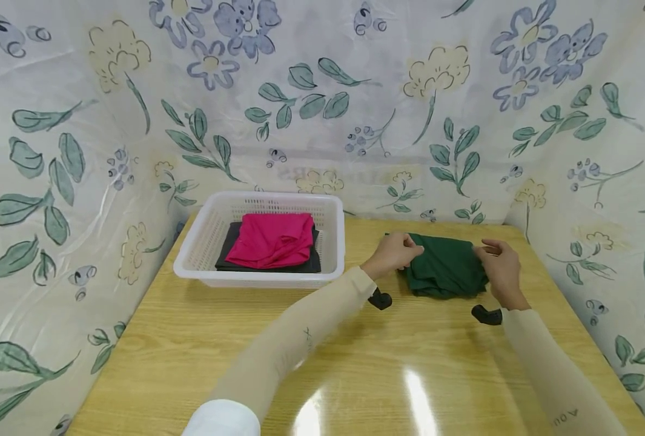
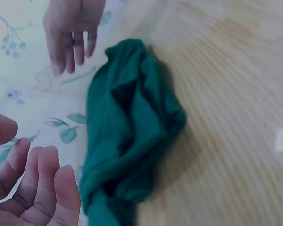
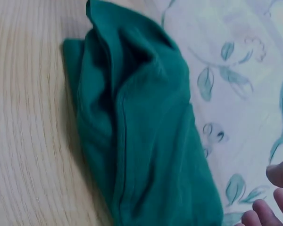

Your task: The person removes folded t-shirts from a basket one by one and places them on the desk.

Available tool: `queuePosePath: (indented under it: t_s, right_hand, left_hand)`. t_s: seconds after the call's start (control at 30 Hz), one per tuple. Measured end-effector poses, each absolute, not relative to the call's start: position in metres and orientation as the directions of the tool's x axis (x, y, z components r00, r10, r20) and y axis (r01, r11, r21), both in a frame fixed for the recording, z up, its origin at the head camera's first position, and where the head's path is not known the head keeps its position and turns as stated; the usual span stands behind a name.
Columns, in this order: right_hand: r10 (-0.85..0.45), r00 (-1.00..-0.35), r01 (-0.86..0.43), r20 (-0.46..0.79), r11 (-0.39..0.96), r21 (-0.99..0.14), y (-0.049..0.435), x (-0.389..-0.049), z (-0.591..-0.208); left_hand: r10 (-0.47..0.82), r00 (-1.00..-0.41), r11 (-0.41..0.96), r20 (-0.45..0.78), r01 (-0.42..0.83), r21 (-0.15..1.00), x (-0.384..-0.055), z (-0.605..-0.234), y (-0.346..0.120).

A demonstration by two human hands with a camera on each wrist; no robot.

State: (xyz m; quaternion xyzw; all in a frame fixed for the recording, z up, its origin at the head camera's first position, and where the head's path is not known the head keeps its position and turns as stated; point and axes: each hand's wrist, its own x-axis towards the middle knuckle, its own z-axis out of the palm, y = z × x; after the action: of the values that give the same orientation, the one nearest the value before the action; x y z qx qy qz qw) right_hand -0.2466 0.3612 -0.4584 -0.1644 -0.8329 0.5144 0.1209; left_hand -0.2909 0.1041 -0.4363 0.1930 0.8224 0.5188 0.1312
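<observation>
A folded dark green cloth (image 1: 444, 266) lies on the right part of the table, its layers creased and uneven in the right wrist view. My left hand (image 1: 395, 251) hovers over the cloth's left end, fingers loosely bent around nothing. At the opposite end is my right hand (image 1: 501, 266), likewise relaxed and holding nothing. In the left wrist view, a gap separates the left fingers (image 2: 45, 181) from the green fabric (image 2: 127, 127). Only the right fingertips (image 3: 264, 214) and thumb enter the right wrist view, beside the cloth.
A white perforated plastic basket (image 1: 191, 266) stands at the back left of the wooden table (image 1: 191, 351). Inside it, a folded pink cloth (image 1: 273, 239) lies on a dark grey one (image 1: 311, 263). Floral sheeting (image 1: 377, 163) hangs behind and along both sides.
</observation>
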Motion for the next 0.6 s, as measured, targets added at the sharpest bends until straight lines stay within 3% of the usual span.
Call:
queuePosePath:
  t_s: [0.33, 0.6]
  right_hand:
    - [0.219, -0.974, 0.037, 0.059, 0.41, -0.911, 0.335, -0.246, -0.442]
    - [0.16, -0.983, -0.022, 0.087, 0.368, -0.929, 0.311, -0.248, -0.429]
  left_hand:
    - [0.541, -0.841, 0.343, 0.015, 0.237, 0.909, -0.287, -0.4, 0.073]
    - [0.603, -0.793, 0.406, 0.09, 0.402, 0.821, -0.287, -0.385, 0.035]
